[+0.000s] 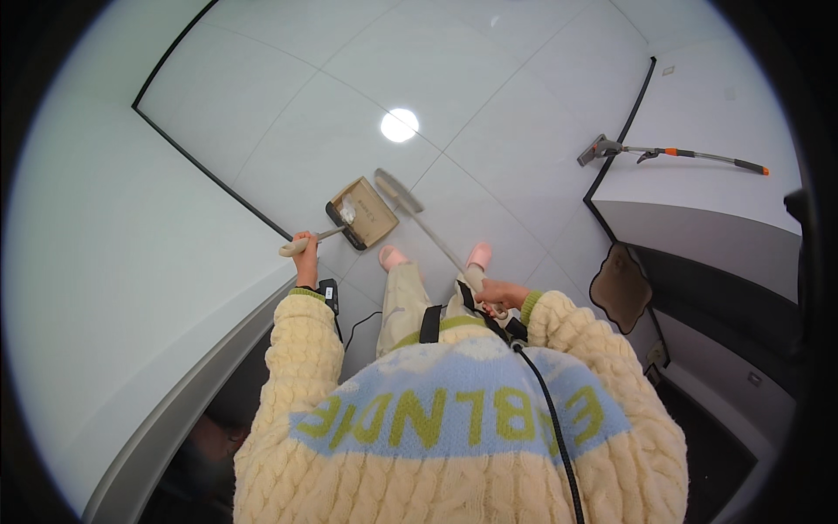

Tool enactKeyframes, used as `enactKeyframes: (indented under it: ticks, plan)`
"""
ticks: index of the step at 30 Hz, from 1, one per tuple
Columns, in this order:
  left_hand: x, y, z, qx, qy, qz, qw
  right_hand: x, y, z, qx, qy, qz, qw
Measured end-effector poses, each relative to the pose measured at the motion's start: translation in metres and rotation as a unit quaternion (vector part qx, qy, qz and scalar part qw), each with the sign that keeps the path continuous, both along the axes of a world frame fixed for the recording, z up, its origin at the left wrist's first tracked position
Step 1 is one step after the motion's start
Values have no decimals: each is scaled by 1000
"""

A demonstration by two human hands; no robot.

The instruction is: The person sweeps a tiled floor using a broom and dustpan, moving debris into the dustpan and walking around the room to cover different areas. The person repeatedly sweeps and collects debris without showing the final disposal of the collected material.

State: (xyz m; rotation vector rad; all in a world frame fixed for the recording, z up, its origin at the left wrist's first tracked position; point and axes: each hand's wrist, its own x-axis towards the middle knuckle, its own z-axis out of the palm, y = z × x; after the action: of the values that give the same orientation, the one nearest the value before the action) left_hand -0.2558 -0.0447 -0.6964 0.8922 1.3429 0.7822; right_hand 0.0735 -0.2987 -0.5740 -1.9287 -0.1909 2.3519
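Note:
My left hand (306,257) is closed around the beige handle of a long-handled dustpan (374,219). The pan rests on the tiled floor before my feet, with a crumpled whitish scrap and some dark debris inside. In my right hand (503,296), near my waist, is the upper end of a broom's handle. The broom (404,195) slants away from me, and its grey bristle head lies on the floor just right of the pan, close to its open edge. Whether the two touch is hard to tell.
Pale tiles (510,124) spread ahead, edged by dark skirting. A mop-like tool with orange and black grips (694,154) leans at the right wall. A wavy-edged brown panel (620,288) stands to the right. A black cable (359,321) trails near my left leg, beside pink slippers (393,257).

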Motion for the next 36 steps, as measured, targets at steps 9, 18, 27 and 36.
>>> enactKeyframes:
  ticks: [9,18,27,36]
  plan:
    - [-8,6,-7,-37,-12,2,999,41,-42,78,-32,105,-333,937]
    - [-1,0,4,-57,-24,50,997,56,-163,44,-69,21,-621,781]
    - [32,-33,85,-46,-2,54,997,167,-306,-23,-43,-103,-763,637]
    - [101,-60,183,-49,54,3,997,245,-390,-32,134,-349,-413,831]
